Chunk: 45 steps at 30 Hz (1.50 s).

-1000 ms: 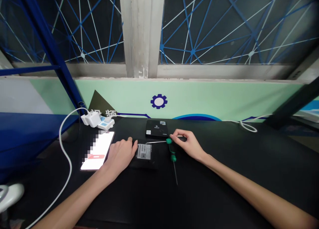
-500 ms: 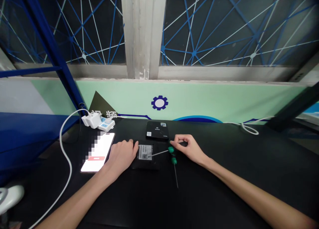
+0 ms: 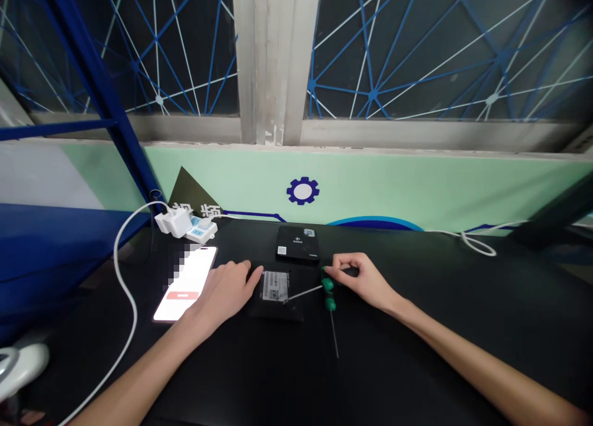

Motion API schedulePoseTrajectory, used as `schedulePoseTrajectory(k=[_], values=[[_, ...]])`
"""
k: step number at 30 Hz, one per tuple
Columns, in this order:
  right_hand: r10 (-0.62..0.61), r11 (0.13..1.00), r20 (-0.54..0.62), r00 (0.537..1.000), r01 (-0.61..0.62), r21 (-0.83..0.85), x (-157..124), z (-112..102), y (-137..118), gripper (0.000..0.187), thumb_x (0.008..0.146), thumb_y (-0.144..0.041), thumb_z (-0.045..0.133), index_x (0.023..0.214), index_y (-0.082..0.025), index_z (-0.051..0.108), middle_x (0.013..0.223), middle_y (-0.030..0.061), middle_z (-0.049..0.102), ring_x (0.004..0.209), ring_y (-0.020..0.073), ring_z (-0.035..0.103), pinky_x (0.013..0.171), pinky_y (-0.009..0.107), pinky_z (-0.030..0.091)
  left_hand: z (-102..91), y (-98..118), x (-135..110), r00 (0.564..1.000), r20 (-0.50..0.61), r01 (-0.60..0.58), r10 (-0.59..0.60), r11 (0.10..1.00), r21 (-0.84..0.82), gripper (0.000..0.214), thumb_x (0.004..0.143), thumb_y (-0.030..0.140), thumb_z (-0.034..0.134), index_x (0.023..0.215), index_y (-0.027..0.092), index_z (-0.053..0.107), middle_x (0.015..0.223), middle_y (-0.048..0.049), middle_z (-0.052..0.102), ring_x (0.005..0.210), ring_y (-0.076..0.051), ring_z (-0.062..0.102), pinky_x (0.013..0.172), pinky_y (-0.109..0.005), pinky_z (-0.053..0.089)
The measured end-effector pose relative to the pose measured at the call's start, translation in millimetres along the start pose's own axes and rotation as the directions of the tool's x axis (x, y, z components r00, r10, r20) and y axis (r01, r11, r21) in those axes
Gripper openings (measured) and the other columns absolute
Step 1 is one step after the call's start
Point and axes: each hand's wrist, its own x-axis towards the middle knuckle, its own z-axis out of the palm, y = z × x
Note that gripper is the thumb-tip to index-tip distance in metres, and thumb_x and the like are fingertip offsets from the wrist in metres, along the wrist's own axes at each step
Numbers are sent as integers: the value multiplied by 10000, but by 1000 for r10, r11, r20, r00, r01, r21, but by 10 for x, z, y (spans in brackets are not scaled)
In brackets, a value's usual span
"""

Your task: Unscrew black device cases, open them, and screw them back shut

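Note:
A flat black box with a white printed label [image 3: 275,286] lies on the dark table. My left hand [image 3: 234,287] is closed on its left side, the thumb along the edge near the label; the other fingertips are partly hidden. Between the thumb and fingers of my right hand [image 3: 364,279] is a screwdriver [image 3: 327,284] with a green and black handle. Its thin shaft points left, the tip at the label's lower right corner; I cannot tell whether it touches a screw. A second green-handled screwdriver [image 3: 330,304] lies just below, shaft toward me.
Behind the box lies another flat black case [image 3: 297,243] with stickers. A lit phone [image 3: 188,287] is left of my left forearm, near a white power strip with a plug [image 3: 178,222]. A white cable [image 3: 132,302] curves down the left side. Another white cable [image 3: 477,246] lies back right.
The view has shifted slightly, so everything sits a little further right. Both hands keep their holds, and the screwdriver tip appears a little lower on the label.

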Motion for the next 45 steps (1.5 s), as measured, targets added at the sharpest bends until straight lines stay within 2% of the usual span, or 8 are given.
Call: schedulePoseTrajectory(k=[7, 12, 19, 26, 33, 38, 45], values=[[21, 1000, 32, 999, -21, 2, -6, -7, -14, 482, 837, -547, 663, 564, -194, 481, 559, -26, 491, 567, 133, 445, 607, 281, 393, -68, -23, -7, 998, 57, -3, 6, 999, -44, 496, 1010, 522, 284, 740, 206, 556, 657, -54, 641, 622, -246, 645, 511, -296, 328], [-15, 998, 29, 999, 17, -59, -18, 3, -41, 465, 841, -526, 661, 566, -193, 488, 557, -19, 523, 568, 134, 451, 618, 284, 397, -86, -50, -16, 997, 56, -51, 52, 998, -32, 482, 1009, 501, 279, 781, 202, 579, 702, -66, 655, 680, -258, 664, 546, -307, 358], [-58, 992, -8, 998, 57, -116, -25, 11, -66, 434, 854, -477, 638, 558, -192, 497, 550, -6, 551, 551, 137, 470, 580, 278, 407, -138, -45, -36, 996, 74, -51, 52, 999, -14, 456, 977, 559, 349, 739, 216, 532, 673, -40, 630, 588, -219, 620, 505, -299, 325], [-80, 982, -43, 996, 71, -174, -40, 17, -15, 352, 859, -385, 615, 582, -185, 529, 562, -4, 576, 565, 138, 483, 602, 280, 407, -132, -134, -38, 991, 99, -82, 89, 995, -64, 408, 928, 623, 421, 900, 237, 549, 715, -32, 646, 689, -252, 643, 516, -294, 334], [-81, 971, -122, 989, 51, -233, -15, 1, 19, 367, 873, -408, 595, 587, -188, 529, 552, -11, 549, 551, 138, 479, 576, 271, 394, -137, -152, -22, 988, 120, -83, 93, 993, -87, 396, 931, 612, 430, 957, 241, 568, 786, -32, 667, 756, -249, 642, 563, -291, 360], [-120, 954, -178, 977, 64, -292, -31, 28, -22, 352, 895, -417, 594, 626, -193, 560, 592, 3, 596, 567, 151, 507, 579, 281, 390, -171, -155, -21, 988, 111, -98, 112, 987, -125, 385, 937, 566, 461, 1111, 263, 621, 749, -13, 661, 788, -246, 637, 582, -283, 367], [-173, 927, -201, 964, 90, -365, -67, 57, -67, 325, 904, -416, 597, 661, -203, 570, 596, -5, 592, 530, 135, 460, 557, 286, 369, -132, -162, -10, 971, 84, -203, 223, 959, -195, 423, 991, 483, 410, 1307, 304, 628, 1001, -35, 642, 890, -209, 637, 725, -283, 440]])
